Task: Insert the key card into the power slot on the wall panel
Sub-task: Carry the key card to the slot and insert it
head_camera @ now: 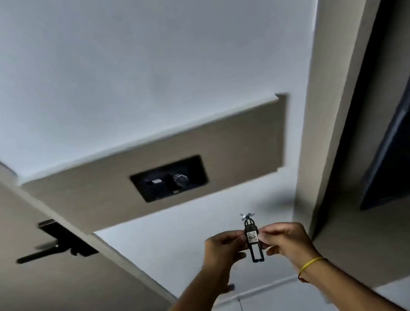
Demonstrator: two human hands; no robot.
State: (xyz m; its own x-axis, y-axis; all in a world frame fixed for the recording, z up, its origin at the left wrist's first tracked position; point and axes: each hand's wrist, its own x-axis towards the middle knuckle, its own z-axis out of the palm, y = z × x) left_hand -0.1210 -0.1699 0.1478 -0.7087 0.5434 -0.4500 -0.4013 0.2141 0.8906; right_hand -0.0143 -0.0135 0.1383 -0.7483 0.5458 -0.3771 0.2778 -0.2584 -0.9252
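Pinching from opposite sides, the black key card (253,241) was held upright between the left hand (223,248) and right hand (286,241), below the dark wall panel (169,179).

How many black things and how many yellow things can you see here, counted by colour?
Black: 3 – the narrow black plastic key card tag held between the left hand and the right hand, the black rectangular wall panel, the black door handle.
Yellow: 1 – the thin yellow wristband on the right wrist.
Total: 4
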